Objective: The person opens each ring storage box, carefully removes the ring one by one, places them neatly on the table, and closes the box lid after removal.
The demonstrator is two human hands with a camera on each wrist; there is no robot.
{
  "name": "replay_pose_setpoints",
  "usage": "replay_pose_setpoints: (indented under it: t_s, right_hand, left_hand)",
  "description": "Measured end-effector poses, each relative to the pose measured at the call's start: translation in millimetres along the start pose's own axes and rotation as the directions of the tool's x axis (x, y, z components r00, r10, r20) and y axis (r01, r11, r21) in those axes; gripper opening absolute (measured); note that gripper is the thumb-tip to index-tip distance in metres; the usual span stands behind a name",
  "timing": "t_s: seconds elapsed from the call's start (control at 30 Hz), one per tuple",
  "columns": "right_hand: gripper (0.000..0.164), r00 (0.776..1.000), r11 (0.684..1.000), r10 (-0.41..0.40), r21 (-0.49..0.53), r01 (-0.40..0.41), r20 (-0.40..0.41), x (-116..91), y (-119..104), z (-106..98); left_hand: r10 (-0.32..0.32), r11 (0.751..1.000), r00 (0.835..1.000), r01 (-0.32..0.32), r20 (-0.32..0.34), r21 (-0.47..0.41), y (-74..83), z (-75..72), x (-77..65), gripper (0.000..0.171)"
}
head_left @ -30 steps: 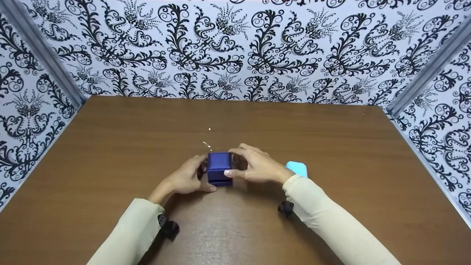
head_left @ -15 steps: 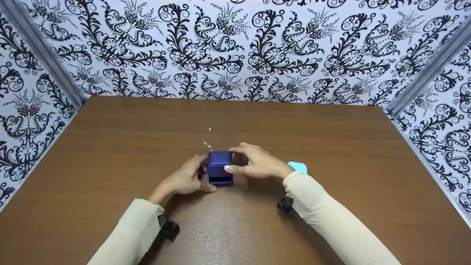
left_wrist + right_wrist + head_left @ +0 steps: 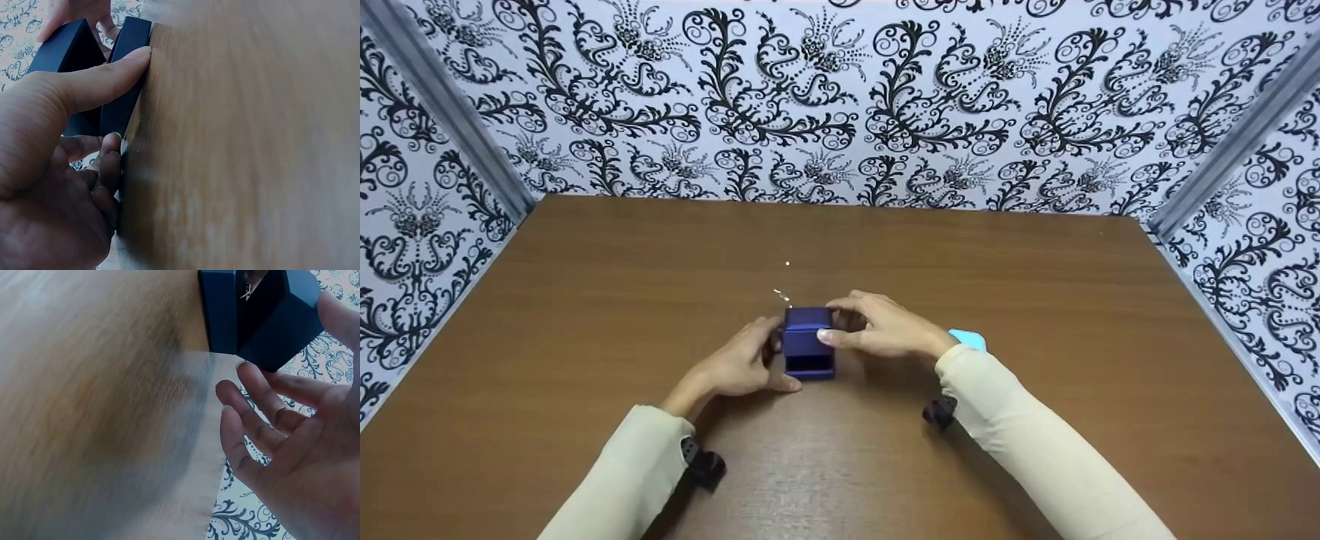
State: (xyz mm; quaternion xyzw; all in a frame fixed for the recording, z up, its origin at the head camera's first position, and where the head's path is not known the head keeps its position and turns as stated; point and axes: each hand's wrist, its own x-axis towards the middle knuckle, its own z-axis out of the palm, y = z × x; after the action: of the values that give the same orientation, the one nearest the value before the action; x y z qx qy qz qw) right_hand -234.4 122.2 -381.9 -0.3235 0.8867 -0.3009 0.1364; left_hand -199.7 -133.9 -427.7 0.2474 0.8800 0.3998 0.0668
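A dark blue hinged jewellery box (image 3: 808,341) stands on the table, its lid tilted up from the base and a dark gap showing at the front. My left hand (image 3: 741,360) holds the base from the left, thumb (image 3: 112,79) along its front edge. On the other side my right hand (image 3: 889,330) pinches the lid (image 3: 287,329) between thumb and fingers. Within the gap, the right wrist view shows a small shiny piece (image 3: 246,292), too small to make out. The rest of the box's inside is in shadow.
A light blue object with rounded corners (image 3: 969,340) lies on the wooden table (image 3: 660,255), partly hidden behind the right wrist. Small bright specks (image 3: 782,294) show just behind the box. Patterned walls (image 3: 810,97) close off the back and both sides.
The right hand has tilted the box's lid up and back, widening the gap at the front. The left hand has stayed in place on the base.
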Motion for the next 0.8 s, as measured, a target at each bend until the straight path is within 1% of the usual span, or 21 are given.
replay_pose_setpoints:
  t_s: [0.2,0.33,0.43,0.57,0.8]
  right_hand:
    - [0.062,1.000,0.999,0.025,0.039,-0.025,0.012,2.2,1.7,-1.3]
    - [0.061,0.999,0.998,0.036,0.053,-0.037,0.021,3.6,1.9,-2.7]
    - [0.061,0.998,0.994,0.058,0.088,-0.060,0.025,4.3,2.8,-2.9]
    - [0.061,0.996,0.988,0.084,0.124,-0.088,0.030,4.7,2.5,-3.3]
    - [0.058,0.993,0.979,0.109,0.171,-0.113,0.032,6.5,2.9,-3.5]
  left_hand:
    - [-0.030,0.999,1.000,0.030,0.011,-0.020,0.4,1.2,0.1,0.077]
    - [-0.025,0.999,1.000,0.025,0.010,-0.032,0.2,1.6,0.1,0.076]
    - [-0.020,0.999,1.000,0.020,0.009,-0.035,0.5,1.8,0.2,0.075]
    - [-0.021,0.999,1.000,0.022,0.011,-0.032,0.8,1.3,-0.1,0.072]
    - [0.001,1.000,1.000,-0.001,0.012,-0.016,0.2,0.3,0.3,0.067]
